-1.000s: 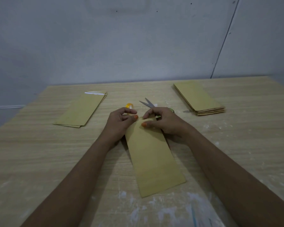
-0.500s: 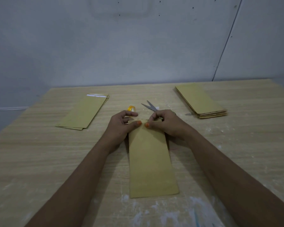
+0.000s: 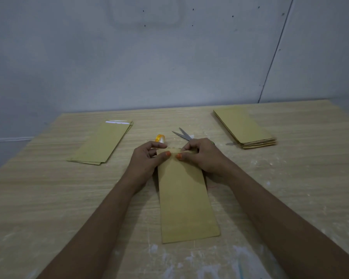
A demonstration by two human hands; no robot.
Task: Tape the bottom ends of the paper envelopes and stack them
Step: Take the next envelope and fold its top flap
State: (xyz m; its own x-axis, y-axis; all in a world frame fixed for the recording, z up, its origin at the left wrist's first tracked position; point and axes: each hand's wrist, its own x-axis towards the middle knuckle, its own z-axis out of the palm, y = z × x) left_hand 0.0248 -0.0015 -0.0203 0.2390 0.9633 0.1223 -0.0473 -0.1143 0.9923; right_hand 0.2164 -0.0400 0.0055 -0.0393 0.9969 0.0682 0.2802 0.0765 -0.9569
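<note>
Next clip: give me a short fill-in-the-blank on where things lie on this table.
1. Both hands, left hand and right hand, pinch the far end of the middle ____.
2. The scissors lie just beyond the ____ hand.
3. The thicker stack lies on the table's ____ side.
4. The tape roll is ____ in colour.

Missing words: envelope; right; right; yellow

place: plain workroom | evidence: bare grey wall (image 3: 129,57), dusty wooden table (image 3: 48,198)
</note>
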